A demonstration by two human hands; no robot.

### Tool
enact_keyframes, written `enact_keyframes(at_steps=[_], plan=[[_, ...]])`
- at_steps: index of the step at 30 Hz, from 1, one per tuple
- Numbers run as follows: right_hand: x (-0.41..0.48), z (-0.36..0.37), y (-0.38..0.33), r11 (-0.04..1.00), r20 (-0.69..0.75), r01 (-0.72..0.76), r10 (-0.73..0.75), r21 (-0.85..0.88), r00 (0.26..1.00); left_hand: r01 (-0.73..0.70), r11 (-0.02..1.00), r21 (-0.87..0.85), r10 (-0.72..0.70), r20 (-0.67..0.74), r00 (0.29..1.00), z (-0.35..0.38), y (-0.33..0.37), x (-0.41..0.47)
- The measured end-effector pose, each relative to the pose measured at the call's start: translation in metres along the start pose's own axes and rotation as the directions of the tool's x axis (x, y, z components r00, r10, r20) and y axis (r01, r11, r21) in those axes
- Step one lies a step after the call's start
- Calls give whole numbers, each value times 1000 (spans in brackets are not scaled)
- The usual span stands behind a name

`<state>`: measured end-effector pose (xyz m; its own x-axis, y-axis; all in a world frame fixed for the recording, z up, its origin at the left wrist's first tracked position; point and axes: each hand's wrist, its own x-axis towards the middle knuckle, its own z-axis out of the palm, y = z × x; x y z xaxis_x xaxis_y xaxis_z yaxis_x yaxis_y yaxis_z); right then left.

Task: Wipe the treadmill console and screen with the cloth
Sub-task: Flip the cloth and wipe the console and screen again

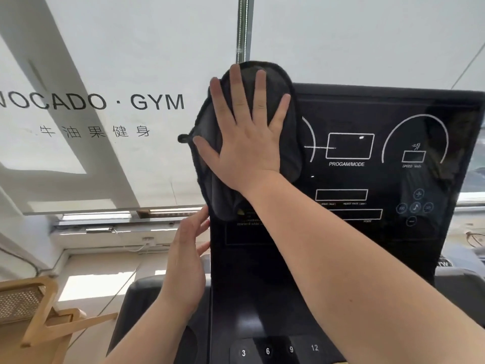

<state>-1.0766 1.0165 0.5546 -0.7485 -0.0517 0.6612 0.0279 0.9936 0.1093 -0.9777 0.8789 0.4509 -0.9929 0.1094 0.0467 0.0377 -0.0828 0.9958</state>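
Observation:
The black treadmill console (262,271) fills the right half of the view, its glossy screen (367,122) marked with white dials and boxes. A dark grey cloth (288,143) lies flat against the screen's upper left corner and hangs over its edge. My right hand (244,143) presses on the cloth with the palm flat and the fingers spread. My left hand (187,261) rests with fingers extended against the console's left edge, lower down, holding nothing.
Number buttons (278,350) run along the console's bottom. Behind it hangs a white window blind (105,61) with gym lettering. A wooden chair (39,311) stands at the lower left. A grey padded handrail (139,303) sits left of the console.

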Motion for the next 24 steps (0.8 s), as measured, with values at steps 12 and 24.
enact_keyframes(at_steps=[12,24], plan=[[-30,-10,133,777,-33,-618,625,118,780,-39,999,21,39,-25,999,3,-6,2],[-44,9,16,976,20,216,-215,-4,976,-29,1000,3,29,-158,987,14,-9,2]])
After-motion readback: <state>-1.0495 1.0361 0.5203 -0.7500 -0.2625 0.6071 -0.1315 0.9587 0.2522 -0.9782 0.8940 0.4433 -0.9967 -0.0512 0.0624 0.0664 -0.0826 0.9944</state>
